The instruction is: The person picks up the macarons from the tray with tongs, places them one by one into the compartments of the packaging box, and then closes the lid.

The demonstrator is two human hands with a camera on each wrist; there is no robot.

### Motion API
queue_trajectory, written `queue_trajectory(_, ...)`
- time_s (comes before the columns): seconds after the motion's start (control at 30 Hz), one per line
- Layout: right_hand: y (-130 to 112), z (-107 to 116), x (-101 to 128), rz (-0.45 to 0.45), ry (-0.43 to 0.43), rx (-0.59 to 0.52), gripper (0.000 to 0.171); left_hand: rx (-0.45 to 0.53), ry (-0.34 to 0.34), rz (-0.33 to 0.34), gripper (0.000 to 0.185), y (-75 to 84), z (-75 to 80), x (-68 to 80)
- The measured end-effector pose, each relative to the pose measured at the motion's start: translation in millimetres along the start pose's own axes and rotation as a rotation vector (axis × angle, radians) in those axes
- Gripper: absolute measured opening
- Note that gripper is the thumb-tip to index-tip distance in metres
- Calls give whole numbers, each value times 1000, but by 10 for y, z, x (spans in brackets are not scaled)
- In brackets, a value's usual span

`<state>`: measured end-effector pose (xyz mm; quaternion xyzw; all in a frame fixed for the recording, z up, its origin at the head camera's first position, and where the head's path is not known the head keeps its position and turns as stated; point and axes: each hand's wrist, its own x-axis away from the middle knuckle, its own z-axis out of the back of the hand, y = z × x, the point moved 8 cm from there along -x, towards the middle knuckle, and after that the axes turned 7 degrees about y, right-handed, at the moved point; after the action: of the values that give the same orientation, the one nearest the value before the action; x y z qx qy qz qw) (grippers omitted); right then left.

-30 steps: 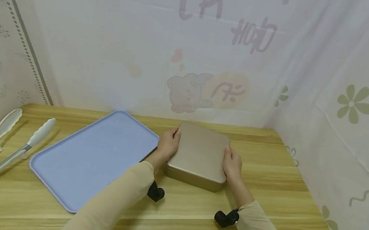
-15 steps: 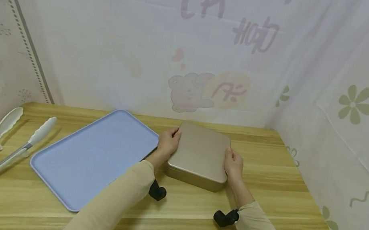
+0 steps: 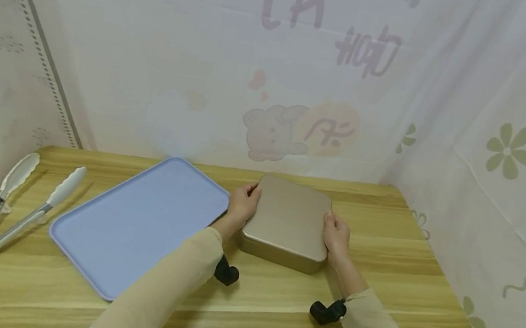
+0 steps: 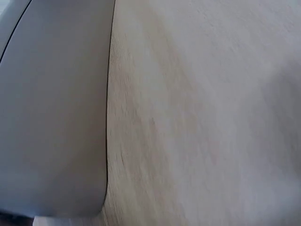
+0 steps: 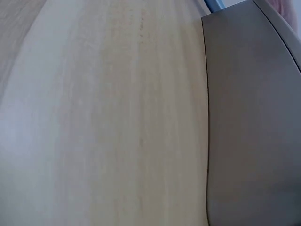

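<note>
Two hands (image 3: 289,223) grip one gold tin (image 3: 287,221); one tray (image 3: 138,224), one tongs (image 3: 6,214).

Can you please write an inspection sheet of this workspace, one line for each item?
Surface: wooden table, light grain, bare in front.
Job's things: gold tin box, lid on, flat on the table, right of the tray.
Clutter: blue tray, nothing on it; tongs with white tips at far left, lying apart from the tray.
Grippers: left hand grips the box's left side, right hand grips its right side; fingers curl over the lid's edges.
Cables: nothing seen; only the black wrist cameras under the sleeves.
Surroundings: white printed curtain on three sides, with a bear and flower pattern.
</note>
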<state>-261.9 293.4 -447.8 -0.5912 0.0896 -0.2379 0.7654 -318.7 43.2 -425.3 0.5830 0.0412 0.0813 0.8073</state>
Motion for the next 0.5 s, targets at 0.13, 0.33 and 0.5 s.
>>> queue_trajectory(0.13, 51, 117, -37, -56, -24, 18, 47, 1, -3, 54, 40, -53, 41, -32)
queue_trajectory(0.33, -48, 440, -21, 10, -71, 73, 54, 75, -207, 126, 59, 40, 204, -15)
queue_trajectory(0.5, -286, 582, 141, 185, -172, 166, 67, 36, -391, 29, 69, 232, 495, 94)
